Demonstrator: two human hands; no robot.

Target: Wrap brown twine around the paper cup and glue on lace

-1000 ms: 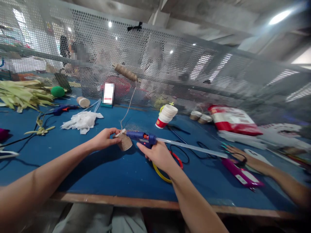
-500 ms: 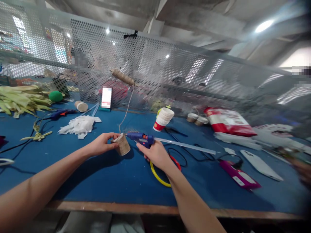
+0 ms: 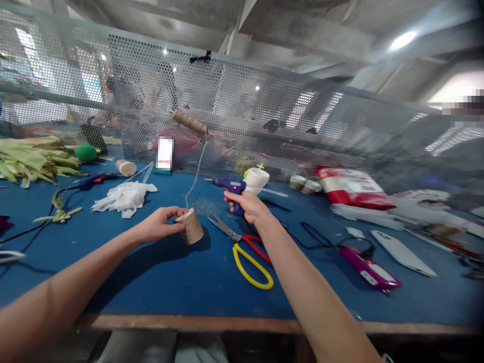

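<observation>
My left hand point(image 3: 163, 223) is closed on the rim of a small twine-wrapped cup point(image 3: 193, 228), which it holds tilted just above the table. Twine point(image 3: 196, 174) runs from the cup up to a spool point(image 3: 189, 121) mounted at the mesh panel. In my right hand point(image 3: 246, 204) is a blue hot glue gun point(image 3: 229, 185), held by its handle with the nozzle pointing left, beyond and to the right of the cup. Scissors point(image 3: 236, 237) with one red and one yellow handle lie open on the table below the glue gun.
Stacked paper cups point(image 3: 257, 179) stand behind the glue gun. White cloth scraps point(image 3: 123, 196), a second glue gun point(image 3: 93, 180) and pale husks point(image 3: 30, 159) lie left. A purple power strip point(image 3: 368, 269), black cords and a red-white bag point(image 3: 353, 187) are right. A perforated panel point(image 3: 234, 111) closes the back.
My right hand has moved the glue gun up and away from the cup's rim, uncovering the scissors. My left hand keeps the cup in nearly the same place.
</observation>
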